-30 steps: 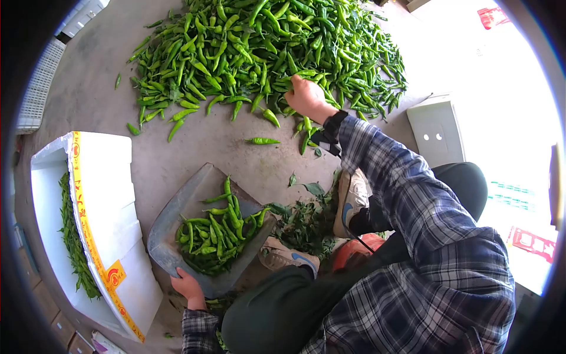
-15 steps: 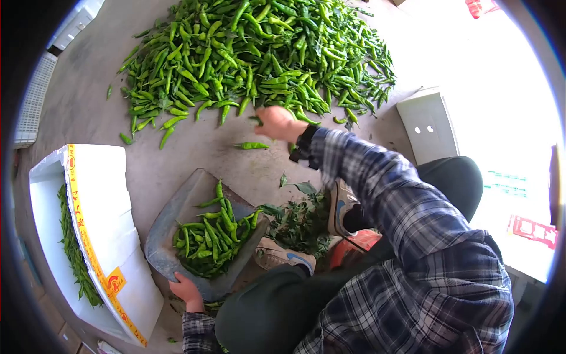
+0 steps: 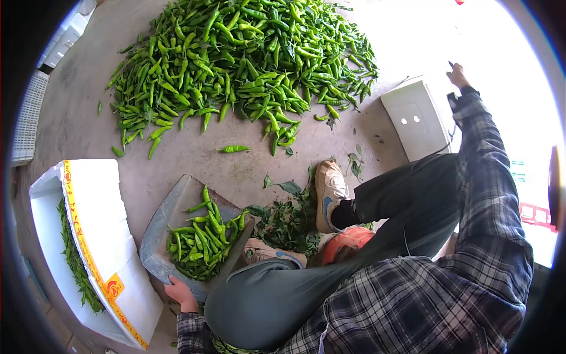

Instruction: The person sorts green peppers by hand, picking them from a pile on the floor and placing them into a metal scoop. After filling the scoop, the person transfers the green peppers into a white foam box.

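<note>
The rear edge of a grey, wide-mouthed scoop (image 3: 154,242) is gripped by the left hand (image 3: 180,293); its thumb is laid over the rim, while the remaining fingers are hidden beneath. A small pile of long, bright green peppers (image 3: 203,245) is held in the scoop, a few tips being angled up toward the open mouth. The right hand (image 3: 457,76) is stretched far out to the right, past a pale grey box with two round holes (image 3: 415,118). Its fingers are bunched forward, and something small and dark is seen at their tips; whether it is pinched cannot be told against the glare. A broad heap of green peppers (image 3: 242,71) is spread on the grey concrete floor (image 3: 194,156) ahead, and one single green pepper (image 3: 234,149) is left lying between heap and scoop. Dark green loose leaves (image 3: 283,219) are scattered beside two beige shoes (image 3: 326,187). To the left of the scoop, a white foam box with yellow-and-red tape (image 3: 103,206) is placed, thin green produce (image 3: 76,265) being contained inside.
</note>
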Tool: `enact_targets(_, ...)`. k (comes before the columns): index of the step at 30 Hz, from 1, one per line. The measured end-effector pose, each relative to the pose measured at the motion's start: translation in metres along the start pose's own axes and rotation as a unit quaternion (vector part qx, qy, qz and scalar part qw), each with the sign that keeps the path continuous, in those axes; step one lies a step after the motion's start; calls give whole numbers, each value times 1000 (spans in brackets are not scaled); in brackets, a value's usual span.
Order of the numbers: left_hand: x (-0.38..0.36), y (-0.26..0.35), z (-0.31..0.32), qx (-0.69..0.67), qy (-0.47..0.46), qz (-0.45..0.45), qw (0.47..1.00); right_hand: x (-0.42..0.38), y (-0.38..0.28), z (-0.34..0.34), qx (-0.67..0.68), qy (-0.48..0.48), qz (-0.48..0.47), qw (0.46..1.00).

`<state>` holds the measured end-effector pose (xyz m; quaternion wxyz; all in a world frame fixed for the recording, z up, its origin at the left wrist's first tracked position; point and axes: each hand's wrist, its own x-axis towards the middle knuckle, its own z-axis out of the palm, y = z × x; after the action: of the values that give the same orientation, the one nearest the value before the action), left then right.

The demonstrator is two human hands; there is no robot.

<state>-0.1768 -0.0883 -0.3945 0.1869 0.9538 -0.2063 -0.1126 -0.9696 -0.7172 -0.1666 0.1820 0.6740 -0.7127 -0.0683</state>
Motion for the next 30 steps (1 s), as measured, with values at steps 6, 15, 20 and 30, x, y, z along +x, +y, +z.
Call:
enact_targets(6,9,-13,4,-92,-39,-24,995,-22,-69,-14,-16,-101,-112,988)
enact_targets(15,12,34,-9,-141,-48,-32,988,-190,-418,23,155,-313,-330,877)
enact_targets(20,25,7,10,-152,-71,-44,985,-258,-455,56,165,-202,-302,917)
enact_targets(30,24,5,14,-83,-20,-3,996,-270,-449,53,227,-280,-300,883)
